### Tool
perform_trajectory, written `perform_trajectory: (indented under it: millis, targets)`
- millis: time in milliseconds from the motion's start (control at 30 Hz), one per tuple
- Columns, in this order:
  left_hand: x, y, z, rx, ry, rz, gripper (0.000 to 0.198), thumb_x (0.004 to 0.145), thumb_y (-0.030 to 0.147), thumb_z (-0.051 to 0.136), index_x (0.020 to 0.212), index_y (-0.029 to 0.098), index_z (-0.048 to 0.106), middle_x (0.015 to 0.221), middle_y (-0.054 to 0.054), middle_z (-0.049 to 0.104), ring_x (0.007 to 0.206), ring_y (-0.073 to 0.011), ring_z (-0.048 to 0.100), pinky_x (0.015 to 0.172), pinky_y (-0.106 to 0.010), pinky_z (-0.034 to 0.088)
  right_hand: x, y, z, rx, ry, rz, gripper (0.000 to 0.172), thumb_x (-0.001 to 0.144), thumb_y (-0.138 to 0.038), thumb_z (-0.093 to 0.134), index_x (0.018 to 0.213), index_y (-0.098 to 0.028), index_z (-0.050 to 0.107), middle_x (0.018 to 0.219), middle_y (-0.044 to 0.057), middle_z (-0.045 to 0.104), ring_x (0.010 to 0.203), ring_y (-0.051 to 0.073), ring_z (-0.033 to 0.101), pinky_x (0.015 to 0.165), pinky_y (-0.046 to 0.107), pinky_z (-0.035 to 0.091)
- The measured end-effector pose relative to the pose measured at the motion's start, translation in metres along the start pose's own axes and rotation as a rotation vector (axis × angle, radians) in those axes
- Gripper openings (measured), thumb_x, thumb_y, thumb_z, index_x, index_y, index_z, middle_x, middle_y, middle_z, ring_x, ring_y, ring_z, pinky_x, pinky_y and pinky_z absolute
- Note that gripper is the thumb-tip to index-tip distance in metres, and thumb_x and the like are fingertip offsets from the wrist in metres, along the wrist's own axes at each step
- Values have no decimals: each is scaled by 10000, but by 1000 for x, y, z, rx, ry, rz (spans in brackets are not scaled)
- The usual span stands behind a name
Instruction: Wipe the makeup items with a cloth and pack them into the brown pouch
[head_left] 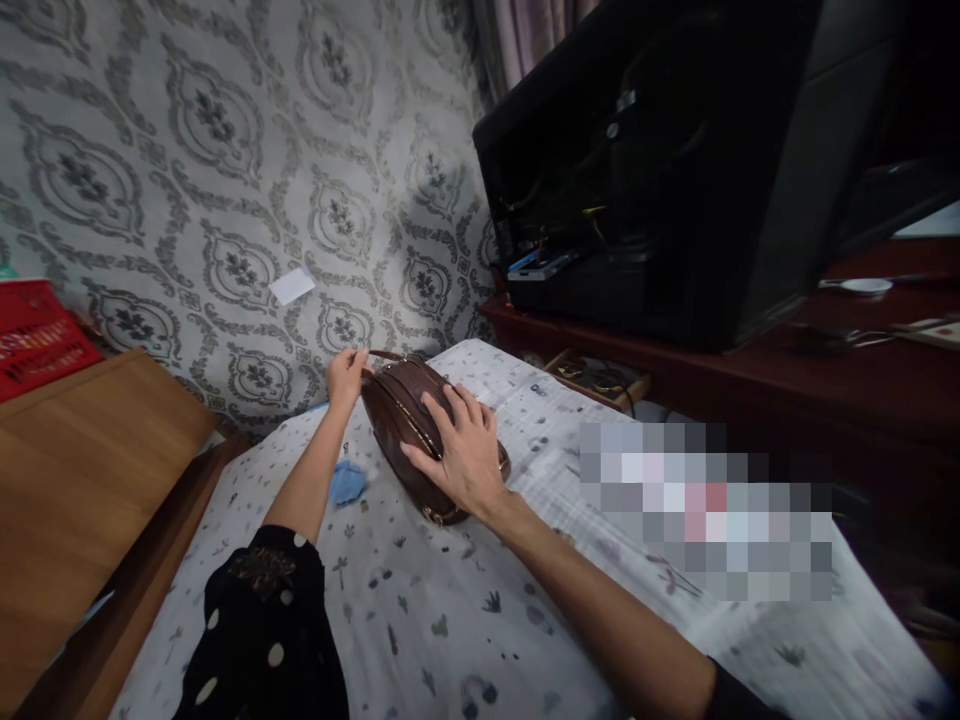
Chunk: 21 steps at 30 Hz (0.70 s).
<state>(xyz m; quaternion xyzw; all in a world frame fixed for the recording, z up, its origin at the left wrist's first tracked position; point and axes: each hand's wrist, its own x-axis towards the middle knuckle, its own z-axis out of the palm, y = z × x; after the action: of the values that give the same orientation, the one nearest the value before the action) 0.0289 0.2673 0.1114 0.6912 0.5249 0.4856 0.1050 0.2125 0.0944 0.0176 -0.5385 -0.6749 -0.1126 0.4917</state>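
A brown leather handbag point(401, 412) with gold zips lies on a white printed bedsheet point(420, 600). My right hand point(456, 448) rests flat on top of the bag, fingers spread. My left hand point(346, 376) is closed in a pinch at the bag's far end, where a thin strap or zip pull shows. A small blue cloth point(347, 484) lies on the sheet just left of the bag, below my left forearm.
A wooden cabinet point(82, 470) stands at the left with a red crate point(34, 335) behind it. A dark wooden desk point(750, 370) at the right carries a large black case point(660, 170). Patterned wallpaper point(225, 180) backs the bed. A blurred patch covers part of the sheet.
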Motion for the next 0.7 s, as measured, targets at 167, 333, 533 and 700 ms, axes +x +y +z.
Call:
perform_trajectory:
  millis: [167, 333, 533, 700]
  targets:
    - [-12, 13, -1, 19, -38, 1, 374, 908, 565, 499, 814, 213, 582, 583, -1, 659, 529, -190, 625, 561, -273, 484, 0, 0, -1, -2, 5, 3, 688, 941, -652, 507, 1429, -171, 561, 1463, 219, 534, 1412, 377, 406, 1093, 556, 361]
    - [-11, 26, -5, 106, -63, 46, 313, 872, 528, 593, 857, 217, 626, 604, -1, 649, 643, -206, 636, 683, -292, 477, 0, 0, 1, 8, 0, 13, 678, 932, -631, 538, 1427, -168, 565, 1478, 216, 524, 1423, 371, 399, 1114, 555, 349]
    - [14, 34, 7, 139, -126, 73, 254, 678, 364, 772, 867, 209, 699, 700, 2, 657, 754, -216, 617, 752, -307, 440, -3, -4, -3, 30, 1, 24, 623, 924, -552, 574, 1420, -174, 573, 1486, 178, 543, 1450, 366, 379, 1167, 581, 282]
    - [26, 26, 34, 15, -219, 41, 223, 672, 362, 737, 597, 189, 618, 545, 3, 587, 612, -190, 578, 644, -294, 436, -4, -6, -6, 90, -11, 6, 533, 945, -498, 554, 1376, -189, 605, 1477, 160, 565, 1433, 316, 437, 1204, 578, 225]
